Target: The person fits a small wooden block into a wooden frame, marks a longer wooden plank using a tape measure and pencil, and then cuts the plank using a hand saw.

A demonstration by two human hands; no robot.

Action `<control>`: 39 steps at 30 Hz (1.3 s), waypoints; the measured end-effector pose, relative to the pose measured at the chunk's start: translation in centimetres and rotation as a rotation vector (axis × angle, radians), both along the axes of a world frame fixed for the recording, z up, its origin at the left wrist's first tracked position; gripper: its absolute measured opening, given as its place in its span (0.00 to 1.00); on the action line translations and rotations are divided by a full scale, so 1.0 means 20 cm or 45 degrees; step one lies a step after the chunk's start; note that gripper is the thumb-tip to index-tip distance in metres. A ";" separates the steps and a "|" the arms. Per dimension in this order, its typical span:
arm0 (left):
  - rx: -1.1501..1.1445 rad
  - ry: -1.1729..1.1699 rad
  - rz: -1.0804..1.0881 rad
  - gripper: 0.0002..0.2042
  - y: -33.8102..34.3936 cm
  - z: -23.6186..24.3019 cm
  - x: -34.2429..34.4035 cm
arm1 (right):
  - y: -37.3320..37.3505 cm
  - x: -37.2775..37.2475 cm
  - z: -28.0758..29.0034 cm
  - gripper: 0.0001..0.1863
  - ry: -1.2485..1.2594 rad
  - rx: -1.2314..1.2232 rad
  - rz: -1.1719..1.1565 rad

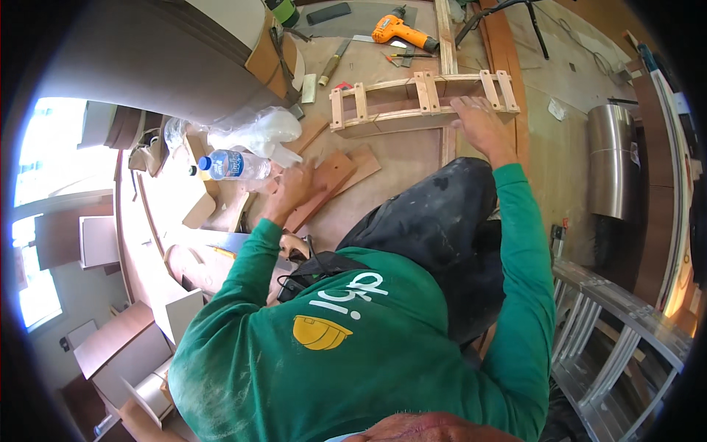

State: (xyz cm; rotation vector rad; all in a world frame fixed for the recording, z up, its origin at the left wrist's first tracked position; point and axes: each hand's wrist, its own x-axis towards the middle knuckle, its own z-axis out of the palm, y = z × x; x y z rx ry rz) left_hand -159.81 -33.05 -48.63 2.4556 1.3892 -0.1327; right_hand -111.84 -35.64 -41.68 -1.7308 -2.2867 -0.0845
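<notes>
A person in a green long-sleeved shirt (317,361), seen from above, leans over a tan floor (409,156), one knee of the dark trousers (423,214) bent forward. Toward the far side of the floor lies a long, narrow, open-topped wooden box (390,125), with short crosspieces (426,92) over it in pairs at both ends and the middle. It lies across a pale strip (445,57), its right end by a brown plank (507,48).

The right hand (482,127) is palm down on the box's near side, between the middle and right-hand pairs; its fingers are slightly spread over the rim, though whether they grip cannot be told.

The left hand (293,190) is at the left of the floor, its fingers loosely curled beside the base of a clear bottle (234,165) (on its side, blue cap pointing left); whether they have hold of it cannot be told. A clear plastic bag (254,132) lies just beyond the bottle, and a reddish board (329,177) crosses another board (363,166) to the hand's right.

Farther off, near the floor's far edge, are an orange drill (398,31) and a wood-handled tool (328,71). A metal ladder (600,287) lines the right edge.
</notes>
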 end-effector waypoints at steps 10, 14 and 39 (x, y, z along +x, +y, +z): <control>-0.023 -0.573 0.268 0.22 -0.09 0.38 0.06 | -0.33 0.29 0.04 0.09 0.109 -0.155 -0.104; 0.056 -0.452 0.080 0.19 0.01 0.43 0.09 | -0.40 0.35 0.08 0.08 0.060 -0.198 -0.081; 0.178 -0.214 0.206 0.15 0.08 0.18 -0.03 | -0.47 0.01 0.19 0.11 -0.002 -0.120 -0.293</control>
